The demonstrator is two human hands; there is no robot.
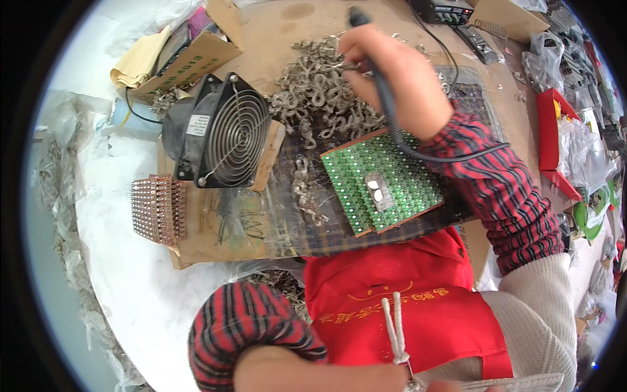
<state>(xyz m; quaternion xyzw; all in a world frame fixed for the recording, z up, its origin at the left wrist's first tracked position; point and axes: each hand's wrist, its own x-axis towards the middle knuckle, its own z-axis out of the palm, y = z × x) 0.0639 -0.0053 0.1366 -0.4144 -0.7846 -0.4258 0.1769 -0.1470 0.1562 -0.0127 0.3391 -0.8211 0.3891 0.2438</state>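
Note:
My right hand [395,81] is raised over the far middle of the table. It grips a black pen-shaped tool [382,91], which looks like a soldering iron, its cord [470,157] trailing across my sleeve. Thumb and fingertips are pinched at the edge of a pile of grey looped wire pieces [320,95]; whether they hold one is unclear. Nearer me lies a stack of green circuit board panels [353,189], with a small grey patch bearing two white spots [377,191] on top. My left forearm [307,377] crosses low before my body; its hand is mostly cut off by the lower edge.
A black fan [238,134] stands left of the pile, beside a brown pin-studded board stack [159,208]. Behind it is an open cardboard box [196,59]. At right sits a red box [555,140] with plastic bags. A black device [444,10] is at the back.

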